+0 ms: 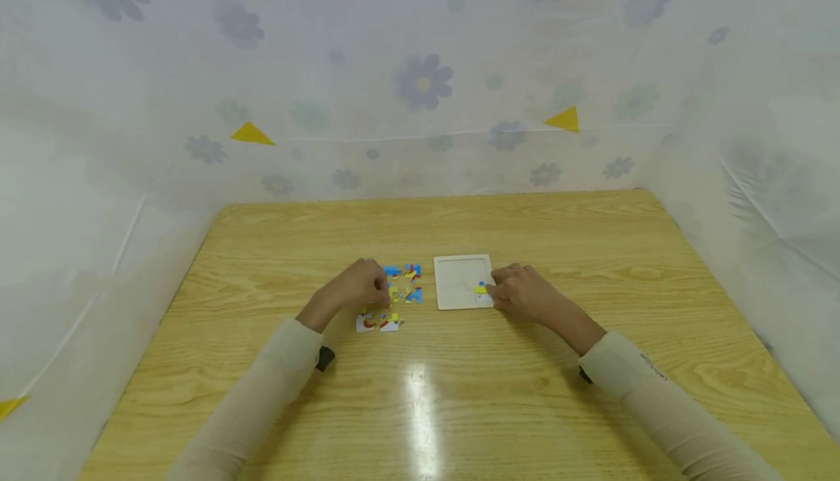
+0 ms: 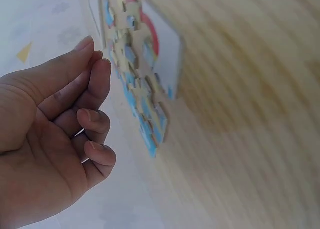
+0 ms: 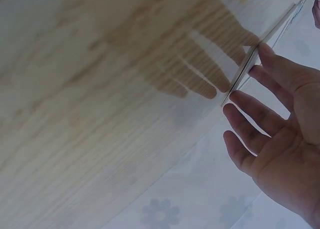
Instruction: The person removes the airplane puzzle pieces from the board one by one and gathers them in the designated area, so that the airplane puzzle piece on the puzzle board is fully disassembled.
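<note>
Over the jigsaw puzzle pieces (image 1: pixel 413 294), my left hand (image 1: pixel 359 284) hovers with its fingers loosely bent. In the left wrist view the thumb and forefinger tips of this hand (image 2: pixel 65 119) come close together, and no piece shows between them. A square white puzzle tray (image 1: pixel 459 284) lies right of the pieces. One yellow and blue piece (image 1: pixel 481 289) lies in its lower right corner. My right hand (image 1: pixel 525 293) rests at the tray's right side, fingertips touching the edge and this piece. The right wrist view shows gently bent fingers (image 3: pixel 250 124) along the tray edge (image 3: pixel 242 71).
The wooden table (image 1: pixel 420 379) has a glossy surface that reflects light. Pale flowered sheeting (image 1: pixel 367 51) encloses its back and sides. In the left wrist view, a white piece with a red arc (image 2: pixel 167 54) lies nearest the camera among the loose pieces.
</note>
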Demonstrator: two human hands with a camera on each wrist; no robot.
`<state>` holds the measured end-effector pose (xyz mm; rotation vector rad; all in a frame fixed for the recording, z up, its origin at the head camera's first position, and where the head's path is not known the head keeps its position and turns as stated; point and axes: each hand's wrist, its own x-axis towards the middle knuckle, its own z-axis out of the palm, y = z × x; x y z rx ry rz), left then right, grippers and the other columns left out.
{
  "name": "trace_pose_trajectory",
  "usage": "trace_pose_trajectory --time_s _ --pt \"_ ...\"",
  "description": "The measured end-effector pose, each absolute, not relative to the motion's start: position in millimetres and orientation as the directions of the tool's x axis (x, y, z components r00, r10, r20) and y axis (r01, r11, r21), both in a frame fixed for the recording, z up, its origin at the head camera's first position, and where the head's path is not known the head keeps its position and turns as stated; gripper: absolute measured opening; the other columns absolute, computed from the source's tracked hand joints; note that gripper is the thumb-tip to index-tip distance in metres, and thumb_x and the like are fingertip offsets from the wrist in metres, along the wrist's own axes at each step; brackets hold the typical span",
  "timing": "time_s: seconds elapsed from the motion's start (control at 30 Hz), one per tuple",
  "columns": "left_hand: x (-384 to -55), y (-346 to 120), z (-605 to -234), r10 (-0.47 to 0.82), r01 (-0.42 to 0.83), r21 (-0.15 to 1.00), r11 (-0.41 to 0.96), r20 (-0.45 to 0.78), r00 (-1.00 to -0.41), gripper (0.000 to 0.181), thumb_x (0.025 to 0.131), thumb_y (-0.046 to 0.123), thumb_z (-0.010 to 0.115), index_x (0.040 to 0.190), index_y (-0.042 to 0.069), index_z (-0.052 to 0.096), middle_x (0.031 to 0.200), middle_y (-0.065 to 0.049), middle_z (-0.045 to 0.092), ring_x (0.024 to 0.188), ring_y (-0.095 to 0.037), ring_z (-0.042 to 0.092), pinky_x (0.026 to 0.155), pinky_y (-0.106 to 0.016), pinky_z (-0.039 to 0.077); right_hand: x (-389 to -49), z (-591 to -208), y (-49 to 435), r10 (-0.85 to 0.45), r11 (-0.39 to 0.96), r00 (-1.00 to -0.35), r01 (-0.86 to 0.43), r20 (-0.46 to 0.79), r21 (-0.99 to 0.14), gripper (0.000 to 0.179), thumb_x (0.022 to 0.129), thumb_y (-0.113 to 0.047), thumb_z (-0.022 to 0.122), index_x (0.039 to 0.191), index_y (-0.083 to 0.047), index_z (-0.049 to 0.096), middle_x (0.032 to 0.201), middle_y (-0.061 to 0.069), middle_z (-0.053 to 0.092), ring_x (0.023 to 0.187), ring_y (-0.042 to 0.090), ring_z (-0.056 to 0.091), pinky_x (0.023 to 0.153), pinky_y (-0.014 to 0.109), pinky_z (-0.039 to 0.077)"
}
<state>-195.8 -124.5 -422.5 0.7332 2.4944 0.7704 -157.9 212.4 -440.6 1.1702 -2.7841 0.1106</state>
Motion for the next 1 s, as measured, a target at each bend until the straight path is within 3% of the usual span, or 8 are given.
trace_pose_trajectory --time_s 0.23,0.37,0.63,1.0 --pt "-204.6 -112.7 -417.9 0.619 0.390 0.601 0.698 -0.231 -0.751 0.013 0.085 0.013 0.071 0.075 0.004 0.070 0.076 -0.005 0.067 0.060 -0.017 0.056 0.059 -0.024 0.046 -159.9 -438.3 216.4 -0.666 0.742 -0.744 -0.668 0.043 -0.057 0.032 0.081 -0.022 0.074 0.108 -0.007 0.072 0.117 0.019 0.065 0.109 0.035 0.061 0.087 0.053 0.049" --pt "-209.4 -102.3 -419.2 0.626 0.398 0.598 0.696 -0.234 -0.743 0.013 0.084 0.014 0.072 0.074 0.006 0.069 0.073 -0.002 0.066 0.058 -0.012 0.052 0.059 -0.023 0.045 -161.6 -438.6 219.4 -0.669 0.741 -0.743 -0.668 0.021 -0.071 0.032 0.081 -0.025 0.074 0.108 -0.008 0.073 0.118 0.019 0.065 0.111 0.035 0.060 0.089 0.052 0.049" --pt "-216.8 -72.3 -422.7 0.640 0.395 0.624 0.674 -0.227 -0.734 0.008 0.080 0.011 0.075 0.078 0.008 0.068 0.077 -0.001 0.065 0.066 -0.013 0.057 0.063 -0.024 0.049 -162.7 -438.4 222.2 -0.665 0.743 -0.746 -0.664 0.011 -0.082 0.038 0.081 -0.027 0.074 0.112 -0.006 0.070 0.121 0.019 0.064 0.112 0.037 0.059 0.090 0.053 0.048" --pt "-214.8 -22.9 -424.6 0.630 0.400 0.598 0.694 -0.236 -0.740 0.026 0.076 0.015 0.080 0.094 0.005 0.066 0.092 -0.004 0.062 0.081 -0.015 0.054 0.074 -0.027 0.048 -166.6 -436.2 225.3 -0.603 0.793 -0.797 -0.598 -0.014 -0.119 0.050 0.081 -0.031 0.074 0.121 -0.004 0.064 0.129 0.019 0.058 0.117 0.040 0.055 0.091 0.055 0.047"
